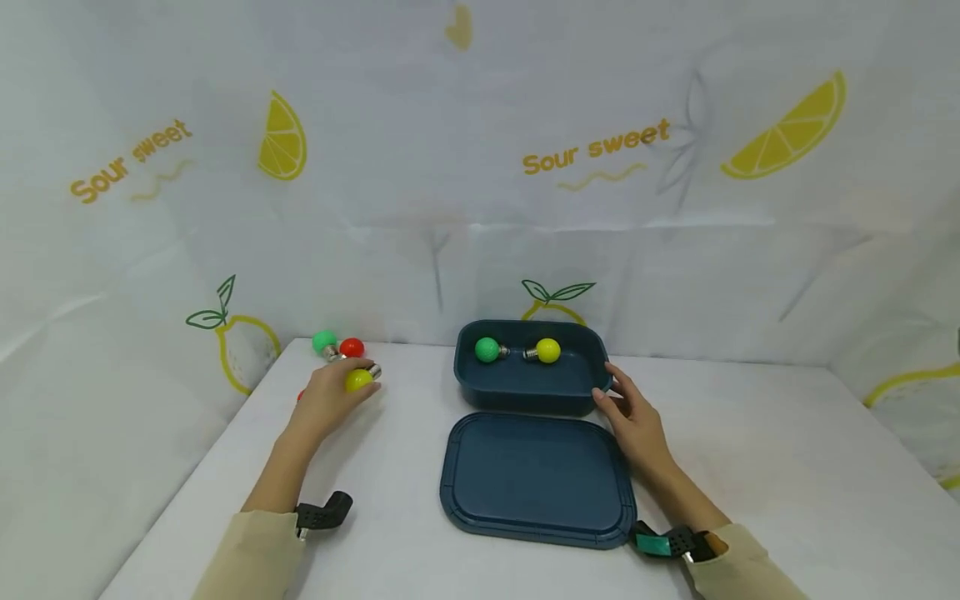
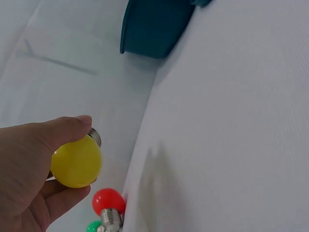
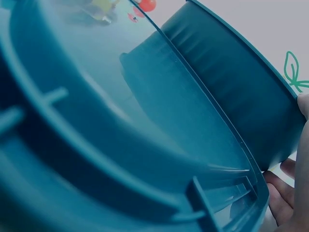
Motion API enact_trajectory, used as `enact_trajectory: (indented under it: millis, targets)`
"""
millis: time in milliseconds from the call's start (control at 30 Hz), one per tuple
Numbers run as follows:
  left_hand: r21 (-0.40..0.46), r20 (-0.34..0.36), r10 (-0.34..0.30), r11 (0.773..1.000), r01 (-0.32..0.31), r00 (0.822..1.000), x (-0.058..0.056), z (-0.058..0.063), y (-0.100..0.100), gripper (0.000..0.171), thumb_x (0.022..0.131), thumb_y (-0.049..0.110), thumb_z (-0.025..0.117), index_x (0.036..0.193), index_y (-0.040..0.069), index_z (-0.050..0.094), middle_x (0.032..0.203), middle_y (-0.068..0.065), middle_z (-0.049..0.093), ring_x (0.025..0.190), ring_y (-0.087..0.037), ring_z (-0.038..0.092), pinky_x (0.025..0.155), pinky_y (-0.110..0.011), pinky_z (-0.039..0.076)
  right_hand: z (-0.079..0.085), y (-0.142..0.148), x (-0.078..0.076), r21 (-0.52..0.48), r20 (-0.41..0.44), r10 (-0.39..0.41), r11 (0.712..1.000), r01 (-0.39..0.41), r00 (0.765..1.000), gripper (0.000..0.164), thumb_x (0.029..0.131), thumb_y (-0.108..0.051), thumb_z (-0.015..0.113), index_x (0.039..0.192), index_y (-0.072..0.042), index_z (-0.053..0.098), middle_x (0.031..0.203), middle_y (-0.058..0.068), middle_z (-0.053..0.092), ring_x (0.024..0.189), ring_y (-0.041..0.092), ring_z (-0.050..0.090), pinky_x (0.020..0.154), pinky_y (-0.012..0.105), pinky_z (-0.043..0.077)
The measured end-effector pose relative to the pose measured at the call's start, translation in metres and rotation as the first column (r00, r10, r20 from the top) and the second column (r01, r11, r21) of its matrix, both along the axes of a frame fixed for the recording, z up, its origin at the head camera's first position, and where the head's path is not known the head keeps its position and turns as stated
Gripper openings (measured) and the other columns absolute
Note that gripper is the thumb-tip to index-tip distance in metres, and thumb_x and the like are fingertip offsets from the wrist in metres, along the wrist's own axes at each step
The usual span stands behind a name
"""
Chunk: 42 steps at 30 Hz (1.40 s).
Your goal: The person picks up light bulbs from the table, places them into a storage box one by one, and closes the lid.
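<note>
My left hand [image 1: 330, 393] pinches a yellow light bulb [image 2: 77, 162] between thumb and fingers, above the table's left side. Its metal screw base points away from the palm. Just beyond that hand lie a red bulb [image 1: 352, 347] and a green bulb [image 1: 324, 341]; a bit of red also shows at its left edge. My right hand [image 1: 637, 425] holds the right front corner of a dark blue box [image 1: 480, 393], thumb on the near side. Inside the box lie a green bulb [image 1: 487, 350] and a yellow bulb [image 1: 548, 351], screw bases facing each other.
A dark blue lid [image 1: 537, 479] lies flat in front of the box, close to the right forearm. White cloth [image 1: 420, 167] printed with lemons hangs behind the white table [image 1: 750, 450]. Each wrist wears a black strap [image 1: 322, 513].
</note>
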<state>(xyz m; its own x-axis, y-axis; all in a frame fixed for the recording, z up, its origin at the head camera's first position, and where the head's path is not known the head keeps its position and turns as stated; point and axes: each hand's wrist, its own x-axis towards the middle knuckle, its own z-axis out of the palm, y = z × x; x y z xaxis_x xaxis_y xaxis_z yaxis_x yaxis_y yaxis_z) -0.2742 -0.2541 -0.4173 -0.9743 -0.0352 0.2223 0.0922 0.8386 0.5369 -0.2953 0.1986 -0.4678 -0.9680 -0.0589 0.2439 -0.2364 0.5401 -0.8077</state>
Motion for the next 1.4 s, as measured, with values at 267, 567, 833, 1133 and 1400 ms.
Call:
enact_trajectory:
  millis: [267,567,833,1133,1400]
  targets:
    - [0.026,-0.034,-0.042,0.999,0.043,0.999,-0.008,0.016,0.03,0.046,0.095,0.028,0.072,0.136,0.011,0.062,0.137,-0.014,0.064,0.122,-0.035,0.06,0.1,-0.05,0.056,-0.006,0.0,-0.002,-0.011,0.003,-0.01,1.0,0.01,1.0,0.061,0.106,-0.043,0.05,0.16,-0.022,0.031,0.151,0.029,0.047,0.127,0.044,0.06,0.105,0.063,0.048]
    - [0.038,-0.062,-0.129,0.991,0.132,0.99,-0.029,0.026,0.068,0.044,0.094,0.033,0.073,0.133,0.013,0.065,0.135,-0.01,0.066,0.122,-0.031,0.06,0.099,-0.046,0.057,-0.006,-0.001,-0.002,-0.023,0.007,-0.013,1.0,0.013,1.0,0.061,0.105,-0.043,0.051,0.16,-0.023,0.031,0.151,0.028,0.047,0.127,0.044,0.06,0.105,0.062,0.048]
    - [0.098,-0.09,-0.26,0.958,0.268,0.961,-0.054,0.024,0.103,0.041,0.093,0.032,0.074,0.129,0.012,0.068,0.132,-0.009,0.068,0.115,-0.027,0.064,0.097,-0.041,0.058,-0.006,0.001,-0.003,-0.035,0.001,-0.013,0.999,0.013,1.0,0.061,0.105,-0.042,0.052,0.159,-0.021,0.033,0.15,0.027,0.048,0.127,0.043,0.061,0.105,0.062,0.048]
    - [-0.068,-0.049,-0.329,0.943,0.326,0.943,-0.069,0.016,0.148,0.038,0.091,0.028,0.076,0.124,0.009,0.072,0.125,-0.009,0.071,0.109,-0.024,0.065,0.092,-0.039,0.055,-0.007,0.002,-0.002,-0.025,-0.004,-0.009,1.0,0.009,1.0,0.061,0.104,-0.043,0.053,0.159,-0.023,0.033,0.15,0.026,0.05,0.126,0.042,0.062,0.105,0.061,0.048]
    - [-0.076,0.002,-0.318,0.945,0.317,0.948,-0.081,0.011,0.177,0.038,0.089,0.026,0.079,0.123,0.009,0.073,0.124,-0.009,0.073,0.103,-0.023,0.068,0.088,-0.038,0.058,-0.003,0.0,-0.001,-0.045,0.002,-0.011,0.999,0.012,1.0,0.059,0.105,-0.04,0.053,0.158,-0.022,0.034,0.15,0.026,0.05,0.126,0.041,0.062,0.107,0.06,0.048]
